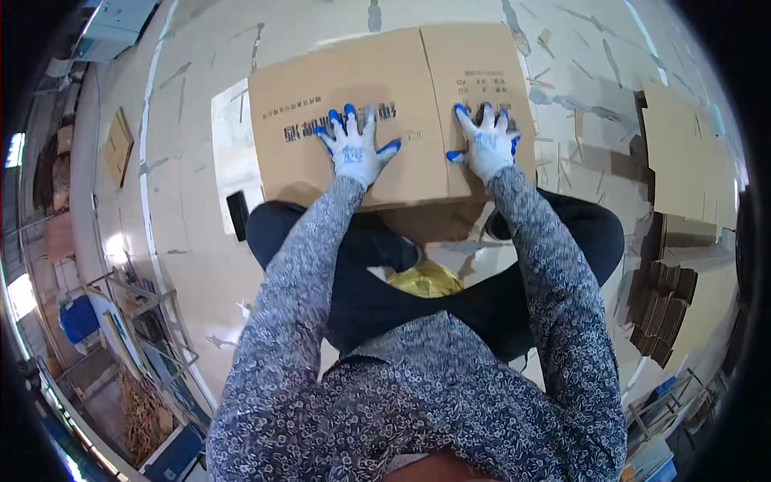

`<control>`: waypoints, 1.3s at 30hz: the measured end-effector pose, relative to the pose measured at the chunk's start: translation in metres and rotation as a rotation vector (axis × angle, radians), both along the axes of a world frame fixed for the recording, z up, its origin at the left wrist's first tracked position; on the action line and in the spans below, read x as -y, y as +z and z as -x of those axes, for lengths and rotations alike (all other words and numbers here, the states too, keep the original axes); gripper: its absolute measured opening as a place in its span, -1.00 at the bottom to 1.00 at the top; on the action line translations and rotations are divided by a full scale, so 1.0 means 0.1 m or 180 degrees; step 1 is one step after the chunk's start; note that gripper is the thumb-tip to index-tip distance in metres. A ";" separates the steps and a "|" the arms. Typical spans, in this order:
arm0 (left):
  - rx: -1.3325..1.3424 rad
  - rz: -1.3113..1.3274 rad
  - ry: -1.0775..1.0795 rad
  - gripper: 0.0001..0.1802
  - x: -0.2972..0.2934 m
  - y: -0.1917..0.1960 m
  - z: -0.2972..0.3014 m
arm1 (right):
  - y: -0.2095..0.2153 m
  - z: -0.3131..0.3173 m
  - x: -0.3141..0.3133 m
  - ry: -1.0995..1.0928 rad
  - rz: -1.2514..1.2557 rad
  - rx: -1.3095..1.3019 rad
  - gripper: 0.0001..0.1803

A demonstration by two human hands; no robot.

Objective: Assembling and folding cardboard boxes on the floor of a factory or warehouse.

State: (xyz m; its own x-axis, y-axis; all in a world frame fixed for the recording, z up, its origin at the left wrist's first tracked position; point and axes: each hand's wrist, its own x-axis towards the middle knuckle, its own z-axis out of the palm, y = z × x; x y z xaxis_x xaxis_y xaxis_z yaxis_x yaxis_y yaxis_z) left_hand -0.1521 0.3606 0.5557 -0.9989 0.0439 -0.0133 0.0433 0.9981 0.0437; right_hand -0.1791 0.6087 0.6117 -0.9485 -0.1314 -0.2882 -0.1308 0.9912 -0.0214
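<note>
A flat brown cardboard sheet [353,72] with dark print lies in front of me, a crease running across it from far to near. On the part left of the crease rests my left hand [353,153], its fingers spread. My right hand [488,149] lies spread on the part right of the crease. White work gloves with blue fingertips cover both hands, and neither hand grips anything. The near edge of the cardboard reaches my bent legs.
Stacked cardboard pieces [665,309] and a larger flat sheet [683,157] lie to the right. Cardboard scraps litter the far right floor. A dark flat object [237,214] lies by my left knee, a yellow item [427,281] between my legs. A metal frame [148,313] stands left.
</note>
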 end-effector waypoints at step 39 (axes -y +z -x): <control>-0.0466 -0.0372 -0.1472 -0.19 -0.91 0.28 0.80 | 0.13 0.10 0.01 0.0057 -0.0159 0.0566 0.09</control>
State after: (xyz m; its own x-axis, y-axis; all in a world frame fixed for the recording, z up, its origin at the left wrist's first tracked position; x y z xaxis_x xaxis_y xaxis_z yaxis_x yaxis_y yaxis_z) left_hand -0.2321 0.4515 0.5837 -0.8655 0.4757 0.1572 0.4944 0.8617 0.1145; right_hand -0.1893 0.6081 0.6243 -0.8797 -0.1291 -0.4577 -0.1470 0.9891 0.0035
